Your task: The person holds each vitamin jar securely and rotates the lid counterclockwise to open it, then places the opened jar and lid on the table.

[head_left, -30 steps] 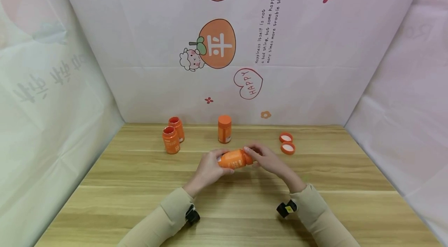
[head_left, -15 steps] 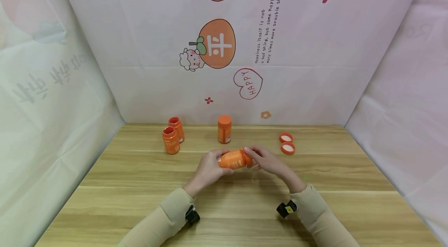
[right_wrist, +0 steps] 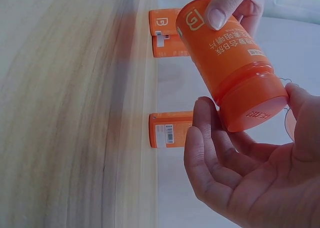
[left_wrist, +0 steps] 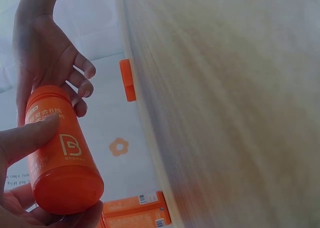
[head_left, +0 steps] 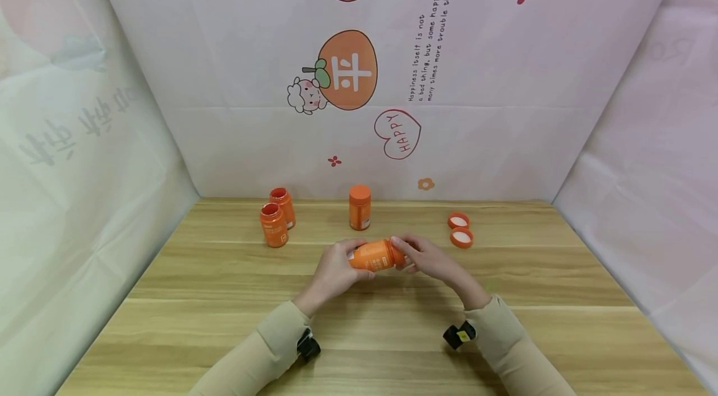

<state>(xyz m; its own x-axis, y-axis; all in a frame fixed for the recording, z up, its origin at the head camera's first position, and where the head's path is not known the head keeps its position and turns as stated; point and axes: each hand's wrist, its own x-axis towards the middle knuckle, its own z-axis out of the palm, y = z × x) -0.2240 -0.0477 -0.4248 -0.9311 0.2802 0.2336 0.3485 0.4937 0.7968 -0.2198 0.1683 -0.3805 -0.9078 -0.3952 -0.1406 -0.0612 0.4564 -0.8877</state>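
An orange pill bottle (head_left: 373,256) lies tilted in the air above the table, its capped end toward the right. My left hand (head_left: 333,271) grips the bottle's body near its base, thumb across the label in the left wrist view. At the other end, my right hand (head_left: 434,259) holds the orange screw cap (right_wrist: 255,103) between thumb and fingers. The cap sits on the bottle's neck, and a thin groove shows below it in the right wrist view. Part of the cap is hidden by the right hand in the head view.
Two uncapped orange bottles, a front one (head_left: 274,231) and a rear one (head_left: 286,207), stand at the back left. A capped bottle (head_left: 360,212) stands at the back middle. Two loose caps, one nearer (head_left: 462,238) and one farther (head_left: 458,221), lie at the back right, white insides up.
The right hand's fingers have shifted slightly around the cap. The left hand and the bottle stay in nearly the same place.
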